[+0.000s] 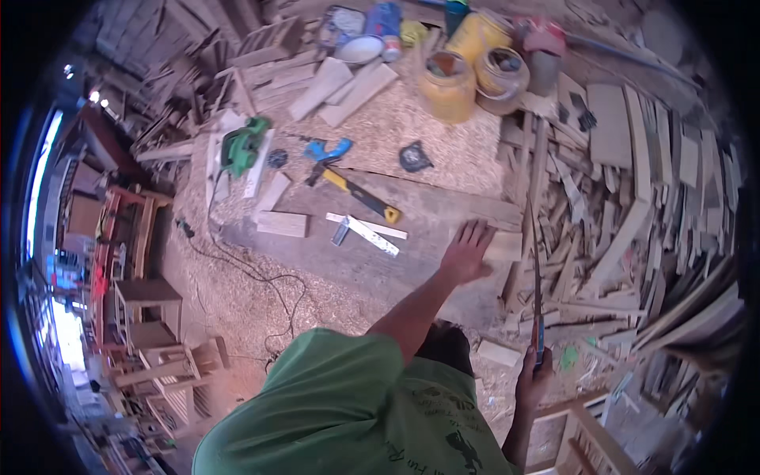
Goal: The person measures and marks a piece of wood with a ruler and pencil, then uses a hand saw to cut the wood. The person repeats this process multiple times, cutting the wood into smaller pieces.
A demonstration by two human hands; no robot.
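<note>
My left hand (467,252) lies flat with its fingers stretched out on the right part of a wide wooden board, pressing at the left end of a short pale wood piece (504,246). That piece reaches to the board's right end. At the lower right, my right hand (533,378) is closed around the handle of a handsaw (537,277). Its long thin blade points away from me, seen nearly edge-on, just past the wood piece's right end. Left of my left hand lie a try square (370,237), a thin wood strip (400,233) and a hammer (360,196) with a yellow and black handle.
A wood block (283,224) sits on the board (427,273). Farther off are a green power tool (242,148), a blue-handled tool (328,149), a black round object (414,157) and yellow containers (446,87). Scrap wood (570,237) piles up right; a cord (293,281) trails left.
</note>
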